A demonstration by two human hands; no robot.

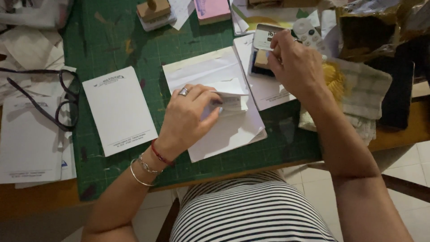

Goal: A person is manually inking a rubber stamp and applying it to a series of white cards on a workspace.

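Head view, looking down: a green gridded cutting mat point(112, 40) is seen covering most of a wooden desk point(36, 201). Near the mat's middle, the left hand point(188, 118) is closed on a small folded piece of white paper point(232, 96), which is pinched between thumb and fingers and held just above a larger white sheet point(215, 134) lying flat on the mat. Toward the far right part of the mat, the right hand point(293, 62) is curled over a small dark ink pad with an open white lid point(264, 54); something small seems to be gripped in its fingertips, but what it is cannot be told.

A white printed notepad point(118, 110) lies toward the mat's left side, well apart from both hands. Black-framed glasses point(67, 101) rest at the mat's left edge on loose papers. A wooden stamp point(153, 9) and a pink sticky-note block point(212, 10) sit at the far edge. A checked cloth point(363, 89) lies at the desk's right edge, beside the right wrist.

The folded paper is judged to be light, thin and limp, easily creased or smudged; it would best be taken along its folded edge, where it is stiffest, with a light pinch.
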